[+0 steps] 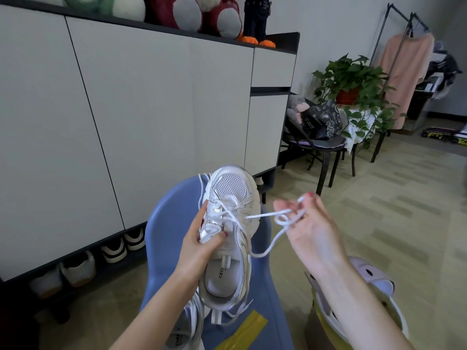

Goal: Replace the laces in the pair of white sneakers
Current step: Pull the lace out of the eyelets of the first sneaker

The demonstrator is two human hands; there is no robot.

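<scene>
A white and silver sneaker [231, 195] is held up over a blue chair, toe pointing away. My left hand [202, 245] grips its left side near the tongue, thumb across the upper. A white lace [267, 214] crosses the lower eyelets and runs out to the right, where my right hand [307, 223] holds it, looped around the fingers, pulled fairly taut. A slack part of the lace hangs below in a curve. The second sneaker [188, 324] lies under my left forearm at the bottom, partly hidden.
The blue chair [164, 223] is below the shoe, with a yellow strip [242, 329] on it. A white cabinet [126, 109] fills the left, shoes on the floor beneath it. A lilac and yellow object [374, 281] sits under my right arm. A chair and plant stand behind.
</scene>
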